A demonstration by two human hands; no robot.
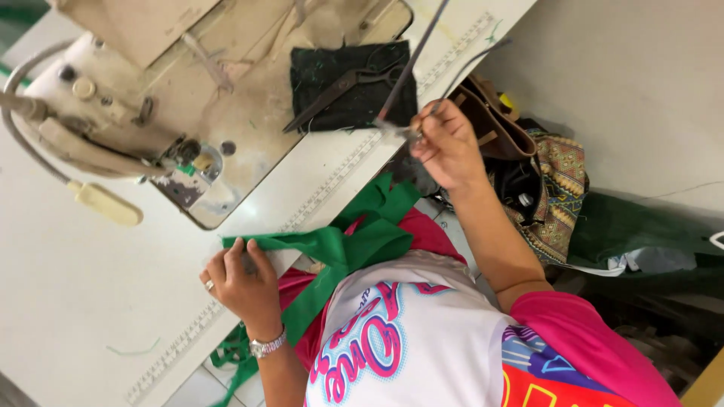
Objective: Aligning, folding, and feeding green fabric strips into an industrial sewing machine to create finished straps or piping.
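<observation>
Head view, room: white table (pixel 68 301) fills the left side; a pale floor shows on the right
Table edge: a printed ruler strip (pixel 339 169) runs along it
Sewing machine (pixel 143 113): cream and worn; it stands at the top left of the table
Black cloth pad (pixel 351 83): it lies beside the machine; dark scissors (pixel 339 89) rest on top of it
Green cloth (pixel 332 252): it hangs over the table edge and down onto your lap; one end lies flat on the table
Your left hand (pixel 241 283): you press it down on the green cloth at the table edge; your fingers are bent over the cloth; you wear a ring and a wrist watch (pixel 268 345)
Your right hand (pixel 449 147): you lift it above the table edge; your fingers pinch a thin grey strip (pixel 411 64) that runs up and out of the picture
Patterned bag (pixel 554 192): it sits on the floor just past your right arm; a dark green cloth pile (pixel 641 226) lies beside it
</observation>
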